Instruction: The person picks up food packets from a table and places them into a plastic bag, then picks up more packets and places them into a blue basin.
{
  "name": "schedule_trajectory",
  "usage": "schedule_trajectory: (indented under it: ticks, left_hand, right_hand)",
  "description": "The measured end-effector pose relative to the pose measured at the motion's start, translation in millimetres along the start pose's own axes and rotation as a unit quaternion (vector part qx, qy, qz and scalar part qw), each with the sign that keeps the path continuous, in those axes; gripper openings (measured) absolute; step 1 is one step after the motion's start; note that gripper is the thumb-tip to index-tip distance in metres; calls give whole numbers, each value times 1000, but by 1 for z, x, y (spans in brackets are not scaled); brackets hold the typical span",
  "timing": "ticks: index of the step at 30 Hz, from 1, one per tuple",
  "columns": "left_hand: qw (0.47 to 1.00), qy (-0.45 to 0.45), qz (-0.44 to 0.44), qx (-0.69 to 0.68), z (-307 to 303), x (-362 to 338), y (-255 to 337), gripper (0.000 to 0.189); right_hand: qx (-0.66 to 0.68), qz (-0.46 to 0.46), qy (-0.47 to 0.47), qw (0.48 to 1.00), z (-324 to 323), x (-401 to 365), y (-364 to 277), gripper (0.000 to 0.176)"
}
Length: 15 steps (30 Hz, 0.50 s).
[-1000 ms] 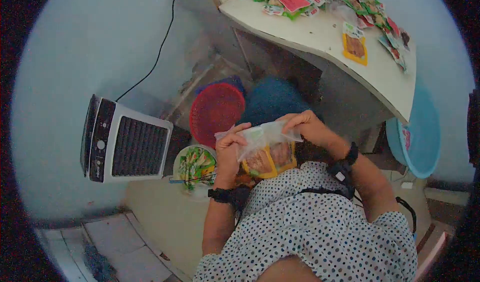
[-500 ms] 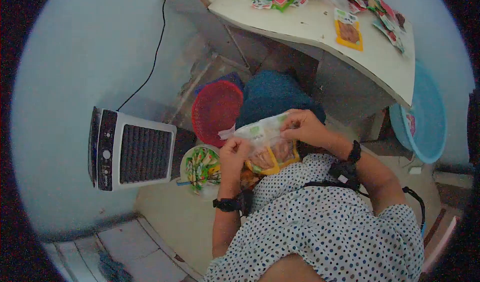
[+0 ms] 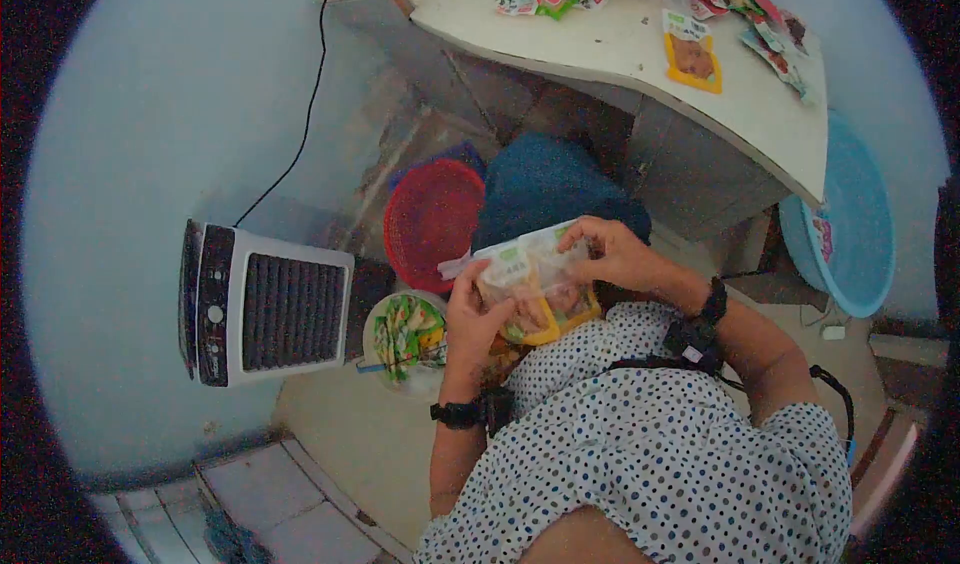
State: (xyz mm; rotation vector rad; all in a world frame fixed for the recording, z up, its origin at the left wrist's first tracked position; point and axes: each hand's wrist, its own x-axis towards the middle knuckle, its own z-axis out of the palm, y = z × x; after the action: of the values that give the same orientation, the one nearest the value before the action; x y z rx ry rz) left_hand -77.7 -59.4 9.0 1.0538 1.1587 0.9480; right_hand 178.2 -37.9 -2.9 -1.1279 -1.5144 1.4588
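Above my lap I hold a clear plastic bag (image 3: 530, 282) between both hands. Inside it lie food packets (image 3: 545, 316) with yellow edges and white tops, pinkish-brown food showing through. My left hand (image 3: 474, 312) grips the bag's left side, thumb across the front. At the upper right side, my right hand (image 3: 618, 260) has its fingers closed on the plastic. Just left of my left hand stands a pale tub (image 3: 376, 336) with green and white packets (image 3: 410, 332) in it.
A red basket (image 3: 432, 226) stands beyond the tub. An air cooler (image 3: 290, 309) is at the left, its black cord running up the wall. Ahead, a white table (image 3: 590, 44) carries several packets, including a yellow-edged packet (image 3: 692, 54). A blue basin (image 3: 850, 234) leans at the right.
My left hand has shifted from a pinch at the bag's top edge to a grip farther round its side, thumb on the front. The right hand's fingers have moved slightly over the plastic.
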Motion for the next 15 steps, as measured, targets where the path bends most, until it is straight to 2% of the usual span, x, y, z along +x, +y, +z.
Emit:
schedule_trajectory:
  ticks: [3,6,9,12,15]
  left_hand:
    - [1000,-3,-16,-7,1,-2,5,58]
    - [992,23,14,123,9,-7,24,55]
    - [996,88,-29,-3,9,0,2,51]
    - [978,145,57,135,20,0,1,51]
    - [991,115,18,70,22,-2,5,49]
  right_hand:
    - [-73,2,60,995,8,1,-2,36]
    - [-147,-72,122,979,22,3,8,34]
    - [-162,-61,97,980,21,2,-5,35]
    - [-157,-68,81,982,21,-1,-6,36]
    - [-175,-124,72,974,17,-2,1,36]
